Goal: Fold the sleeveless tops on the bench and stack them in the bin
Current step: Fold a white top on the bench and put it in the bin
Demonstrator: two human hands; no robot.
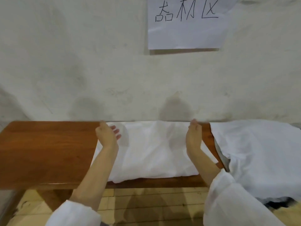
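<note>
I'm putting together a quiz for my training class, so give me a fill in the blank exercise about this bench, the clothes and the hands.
1. The spread white top lies on the wooden ____.
2. The left hand and right hand flank it, neither shut: both are ____.
3. The heap of white cloth sits to the top's ____.
4. The paper sign hangs on the ____.
Missing words: bench; open; right; wall.

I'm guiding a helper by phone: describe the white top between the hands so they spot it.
Find the long reddish wooden bench against the pale wall, below the handwritten paper sign. The top lies spread flat at its middle, between the left hand and right hand. Unlike the rumpled white pile at the right end, it is smoothed out and single.
</note>
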